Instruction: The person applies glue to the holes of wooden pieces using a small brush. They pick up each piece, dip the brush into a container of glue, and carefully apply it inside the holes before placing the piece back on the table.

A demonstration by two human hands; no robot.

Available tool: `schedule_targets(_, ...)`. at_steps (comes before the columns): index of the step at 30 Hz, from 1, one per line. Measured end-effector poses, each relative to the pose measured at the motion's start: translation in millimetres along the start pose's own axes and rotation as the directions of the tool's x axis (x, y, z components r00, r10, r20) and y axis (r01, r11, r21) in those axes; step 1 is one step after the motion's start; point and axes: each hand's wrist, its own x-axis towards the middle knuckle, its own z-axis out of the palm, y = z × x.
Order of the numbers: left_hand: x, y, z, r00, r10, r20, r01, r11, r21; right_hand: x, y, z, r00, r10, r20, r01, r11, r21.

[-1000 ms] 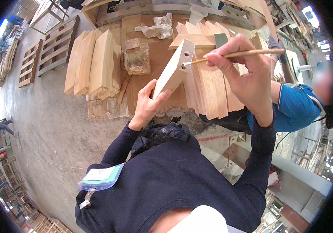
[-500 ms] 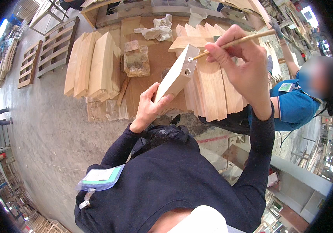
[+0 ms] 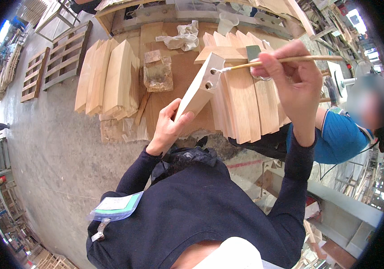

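Note:
My left hand (image 3: 168,127) grips the lower end of a pale wooden block (image 3: 197,94), tilted up and to the right. Two round holes show in the block's upper end face. In my right hand (image 3: 294,80), fingers pinched, is a thin wooden brush (image 3: 263,62) whose white-coated tip is at the edge of the upper hole. Some white stuff, like glue, clings around that tip. Behind the brush, a dark green flat piece (image 3: 253,52) lies on a row of wooden pieces (image 3: 245,103).
More wooden pieces (image 3: 106,78) stand stacked on the left. Between the stacks are a crusted container (image 3: 158,74) and a crumpled white cloth (image 3: 180,36) on cardboard. A translucent cup (image 3: 227,21) is behind. At right, a person in a blue shirt (image 3: 342,136) is close by.
The brush tip has drawn back a little from the upper hole, leaving both holes in view. My right hand has shifted slightly right and down; my left hand still holds the block.

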Motion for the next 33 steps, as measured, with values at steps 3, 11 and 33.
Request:
schedule_targets(3, 3.5, 0.5, -5.5, 0.998, 0.048, 0.04, -0.048, 0.999, -0.01, -8.7, 11.2, -0.5, 0.98, 0.08, -0.18, -0.029, 0.963, 0.267)
schedule_targets(11, -3.0, 10.8, -7.0, 0.988, 0.125, 0.093, -0.119, 0.99, -0.07, -43.8, 41.2, 43.1, 0.845, 0.324, -0.425, -0.046, 0.836, 0.546)
schedule_targets(33, 0.5, 21.8, -37.6, 0.99, -0.021, 0.137, 0.05, 0.976, -0.211, -57.1, 54.1, 57.7, 0.931, 0.187, -0.314, 0.005, 0.852, 0.524)
